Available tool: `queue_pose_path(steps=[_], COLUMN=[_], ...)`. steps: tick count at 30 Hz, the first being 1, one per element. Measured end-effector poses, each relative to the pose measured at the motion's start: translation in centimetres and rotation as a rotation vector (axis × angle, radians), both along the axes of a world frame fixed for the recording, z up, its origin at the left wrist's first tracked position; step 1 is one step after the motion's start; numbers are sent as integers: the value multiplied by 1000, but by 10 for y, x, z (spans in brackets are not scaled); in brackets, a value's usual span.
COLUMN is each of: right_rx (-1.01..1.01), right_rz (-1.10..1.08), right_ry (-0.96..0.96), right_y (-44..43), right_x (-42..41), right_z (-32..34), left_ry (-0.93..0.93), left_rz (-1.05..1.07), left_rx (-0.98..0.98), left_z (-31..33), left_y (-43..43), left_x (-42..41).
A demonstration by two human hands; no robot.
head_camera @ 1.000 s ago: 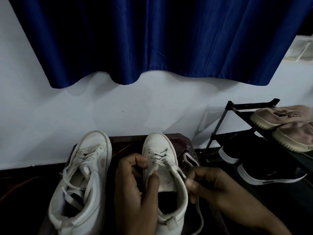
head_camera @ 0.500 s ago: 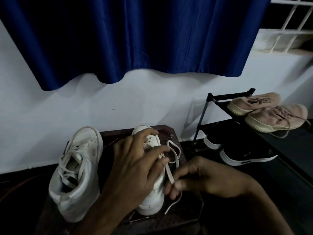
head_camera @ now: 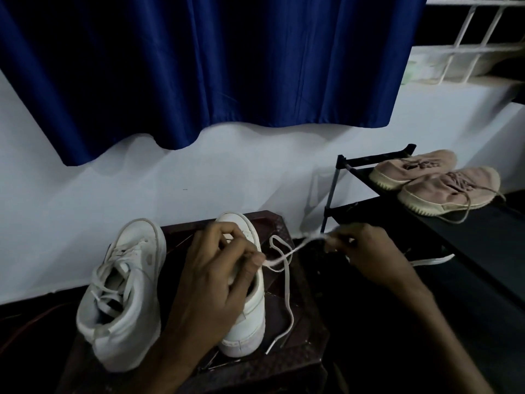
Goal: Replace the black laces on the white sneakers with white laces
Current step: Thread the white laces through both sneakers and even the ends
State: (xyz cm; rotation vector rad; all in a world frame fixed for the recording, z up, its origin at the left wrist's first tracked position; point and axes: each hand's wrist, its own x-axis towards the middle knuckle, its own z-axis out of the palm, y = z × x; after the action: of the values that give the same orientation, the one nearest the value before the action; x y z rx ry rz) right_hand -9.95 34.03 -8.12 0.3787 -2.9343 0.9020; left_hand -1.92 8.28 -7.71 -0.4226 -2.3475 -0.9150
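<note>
Since the right hand [head_camera: 366, 251] pulled sideways, the lace [head_camera: 294, 249] is tight btw. it and the left hand [head_camera: 216, 268], fingers [head_camera: 257, 260] of both pinching it; prob. tying off.

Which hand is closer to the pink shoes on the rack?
The right hand. It is below and left of the pink shoes, pinching the white lace. The left hand is farther left, over the white sneaker.
</note>
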Motion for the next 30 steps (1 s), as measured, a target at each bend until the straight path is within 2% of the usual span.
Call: queue_pose_path(steps=[2,5,7,9,13,16,17,20,23,27,30], right_rx=[-378,-845,-987,-1027,-972,-851,-750,-269,-45,34,38], right_rz=[16,221,330,405,520,543,520,510,616,677,496], right_ry=[76,-75,-190,-259,-316,-348,-309,-164,-244,-78,9], right_y=[-25,-49,-52,-52,-48,-37,-31,-18,-25,-38,-32], right_x=[8,25,34,37,34,25,21,7,4,-4,-16], right_z=[7,21,27,29,24,16,11,-6,-26,-39,-34], left_ry=[49,18,-79,-98,-4,-2,0,12,44,118,175], left_rz=[4,15,60,115,89,59,46,10,-24,-12,97], left_rx=[-165,-233,-148,-151,-176,-188,-202,-269,-369,-633,-796], left_z=[0,-4,-6,-5,-2,-5,-7,-12,-17,-23,-26], left_y=[11,24,28,31,29,25,24,22,20,22,31], left_x=[3,7,7,7,7,7,7,6,6,11,24])
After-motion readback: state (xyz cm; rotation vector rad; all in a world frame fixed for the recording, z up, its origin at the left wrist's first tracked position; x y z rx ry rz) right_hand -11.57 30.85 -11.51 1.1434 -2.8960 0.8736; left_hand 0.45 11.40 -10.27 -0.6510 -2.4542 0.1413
